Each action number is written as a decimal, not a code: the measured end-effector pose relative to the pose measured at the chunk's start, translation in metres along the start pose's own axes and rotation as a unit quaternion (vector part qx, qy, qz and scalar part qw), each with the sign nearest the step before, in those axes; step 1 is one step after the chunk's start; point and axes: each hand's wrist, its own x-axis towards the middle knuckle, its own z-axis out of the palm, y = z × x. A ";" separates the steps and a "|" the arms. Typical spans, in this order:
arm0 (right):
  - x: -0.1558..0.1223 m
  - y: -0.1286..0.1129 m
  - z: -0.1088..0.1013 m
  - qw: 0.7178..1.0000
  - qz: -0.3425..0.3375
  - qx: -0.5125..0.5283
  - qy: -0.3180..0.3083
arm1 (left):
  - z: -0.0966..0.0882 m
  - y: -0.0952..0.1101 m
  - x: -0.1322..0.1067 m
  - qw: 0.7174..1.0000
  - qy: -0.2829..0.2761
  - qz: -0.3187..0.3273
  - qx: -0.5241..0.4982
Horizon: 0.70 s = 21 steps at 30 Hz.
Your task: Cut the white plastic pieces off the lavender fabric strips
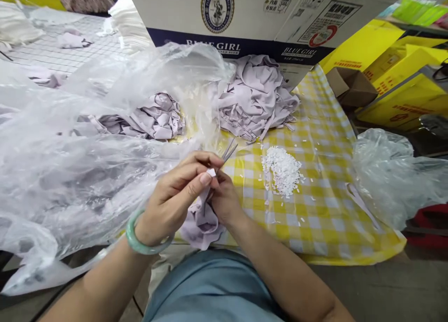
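My left hand (178, 191), with a green bangle at the wrist, pinches a small white tag (211, 172) between thumb and index finger. Below the fingers hangs a crumpled lilac cloth piece (202, 226), which appears joined to the tag. Close against it, my right hand (226, 198) is closed around slim metal tweezers (229, 152), their two points sticking out up and to the right, slightly apart. Most of the right fingers are hidden behind the left hand. To the right lies a heap of tiny white pieces (283, 170) on the checked cloth.
A yellow-and-white checked tablecloth (329, 196) covers the table. Behind stand a lilac cloth pile (257, 95) and a large beer carton (252, 14). Clear plastic bagging (87, 172) spreads over the left, with more lilac pieces (161, 116). Another plastic bag (395, 172) lies right, near yellow boxes (402, 74).
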 end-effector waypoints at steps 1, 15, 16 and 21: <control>0.000 0.004 0.001 1.000 0.000 -0.016 -0.002 | 0.002 -0.005 0.000 0.999 0.027 -0.007 -0.030; -0.075 -0.055 -0.087 0.794 -0.065 -0.604 -0.001 | 0.062 -0.046 -0.015 0.999 -0.024 0.011 0.037; -0.078 -0.055 -0.088 0.794 -0.055 -0.605 0.006 | 0.065 -0.048 -0.015 0.998 -0.036 0.014 0.042; -0.086 -0.052 -0.095 0.802 -0.042 -0.595 0.020 | 0.071 -0.052 -0.016 0.996 -0.062 0.010 0.066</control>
